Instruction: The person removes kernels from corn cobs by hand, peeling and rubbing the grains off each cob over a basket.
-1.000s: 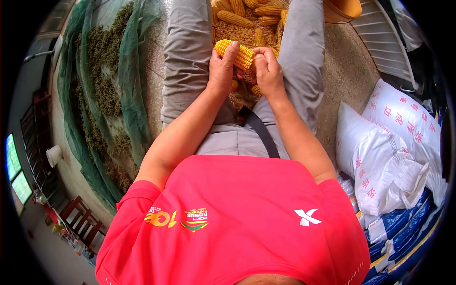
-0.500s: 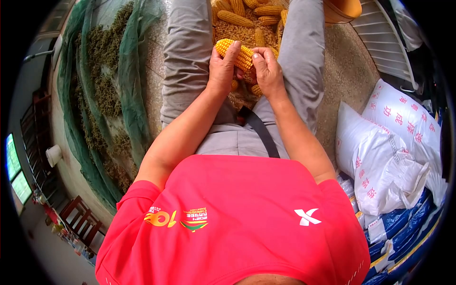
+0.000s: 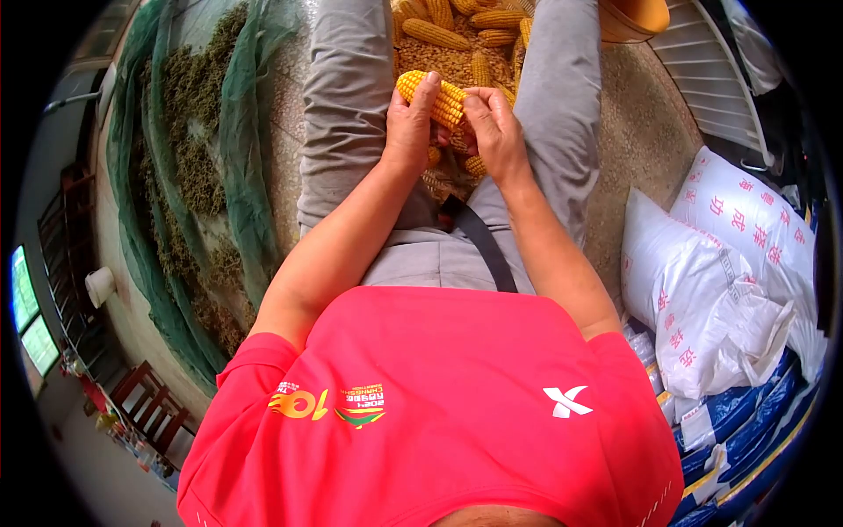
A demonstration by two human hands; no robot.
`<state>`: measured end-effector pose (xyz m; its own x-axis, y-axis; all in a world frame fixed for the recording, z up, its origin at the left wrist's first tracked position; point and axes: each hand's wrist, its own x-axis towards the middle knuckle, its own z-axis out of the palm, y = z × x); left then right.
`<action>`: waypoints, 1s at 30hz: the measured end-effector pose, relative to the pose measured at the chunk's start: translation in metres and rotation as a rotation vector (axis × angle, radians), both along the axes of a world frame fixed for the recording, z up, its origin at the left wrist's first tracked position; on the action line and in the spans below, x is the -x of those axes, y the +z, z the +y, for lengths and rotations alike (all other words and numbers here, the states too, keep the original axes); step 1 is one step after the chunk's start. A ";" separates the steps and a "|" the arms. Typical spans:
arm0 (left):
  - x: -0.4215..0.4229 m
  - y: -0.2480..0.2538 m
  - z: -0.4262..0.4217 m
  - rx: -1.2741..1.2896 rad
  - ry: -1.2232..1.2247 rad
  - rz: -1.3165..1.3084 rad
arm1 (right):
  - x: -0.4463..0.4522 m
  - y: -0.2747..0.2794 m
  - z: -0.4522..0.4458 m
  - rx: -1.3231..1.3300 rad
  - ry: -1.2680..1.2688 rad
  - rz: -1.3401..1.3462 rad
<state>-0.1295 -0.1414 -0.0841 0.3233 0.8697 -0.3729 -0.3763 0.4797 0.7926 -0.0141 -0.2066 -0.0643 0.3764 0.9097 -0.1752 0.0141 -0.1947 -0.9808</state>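
A yellow corn cob (image 3: 449, 105) lies slanted between my two hands, above the gap between my knees. My left hand (image 3: 409, 132) is closed around its left part, thumb lying along the top. At the cob's right end, the thumb and fingers of my right hand (image 3: 497, 132) are pressed against the kernels. The undersides of both grips are hidden. Below and beyond the hands, several more corn cobs (image 3: 435, 34) rest on a layer of loose kernels (image 3: 446, 61), in a container whose rim is mostly covered by my legs.
Green netting (image 3: 241, 149) with dried plant stalks (image 3: 195, 171) lies on the floor to the left. At the upper right stands an orange-yellow bucket (image 3: 645, 19) beside a white rack (image 3: 709, 75). White printed sacks (image 3: 694, 294) are piled on the right over blue packages (image 3: 746, 408).
My right thumb and fingers have shifted slightly left and up along the cob. The left hand keeps its hold, and the cob has barely moved.
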 end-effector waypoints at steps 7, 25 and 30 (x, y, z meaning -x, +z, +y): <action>0.000 -0.002 0.000 0.000 -0.007 -0.019 | 0.000 -0.016 0.002 -0.073 -0.025 -0.103; 0.003 -0.002 0.000 0.019 -0.056 -0.021 | 0.000 -0.012 0.002 -0.035 -0.034 -0.175; 0.001 -0.004 0.001 -0.014 -0.023 -0.015 | -0.001 0.003 0.000 0.075 -0.052 0.046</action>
